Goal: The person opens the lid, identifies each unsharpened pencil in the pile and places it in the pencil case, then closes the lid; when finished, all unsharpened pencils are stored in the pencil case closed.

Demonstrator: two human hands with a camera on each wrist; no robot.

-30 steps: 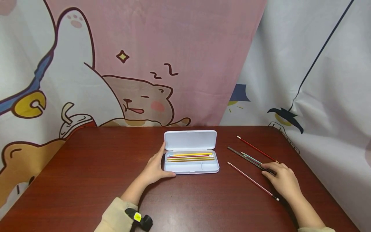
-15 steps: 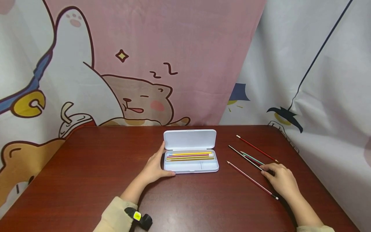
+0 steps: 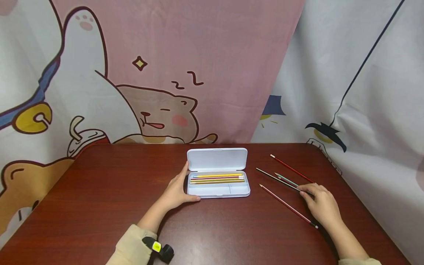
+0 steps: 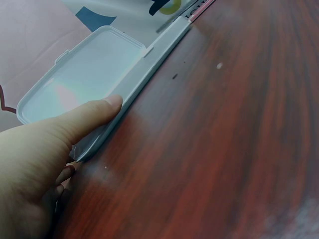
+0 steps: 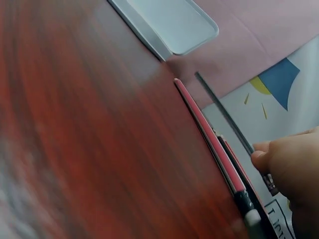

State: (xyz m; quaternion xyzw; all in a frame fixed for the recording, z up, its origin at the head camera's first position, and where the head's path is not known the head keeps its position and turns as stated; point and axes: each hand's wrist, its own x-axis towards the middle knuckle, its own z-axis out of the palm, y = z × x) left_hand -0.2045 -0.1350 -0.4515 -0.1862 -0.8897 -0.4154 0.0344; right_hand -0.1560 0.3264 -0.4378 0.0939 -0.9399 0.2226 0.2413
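Observation:
A white pencil case (image 3: 208, 190) lies with its lid raised, several pencils (image 3: 216, 179) in its long back compartment. My left hand (image 3: 173, 191) holds its left end, thumb along the front edge, as the left wrist view (image 4: 55, 134) confirms. Between thumb and fingertips, my right hand (image 3: 322, 204) pinches a dark pencil (image 3: 271, 176) near its rear end. That dark pencil (image 5: 224, 112) is raised off the table in the right wrist view. A green pencil (image 3: 287, 180) lies beside it, partly hidden by the hand, with another tip showing close by.
A pink pencil (image 3: 288, 206) lies between the case and my right hand. Farther back is a red pencil (image 3: 291, 168). The brown table (image 3: 99, 206) meets a printed cloth (image 3: 232, 73) at its back and right edges.
The dark pencil in my right hand has turned, and its tip has swung a little left and forward, apart from the green pencil. My left hand and the case stay put.

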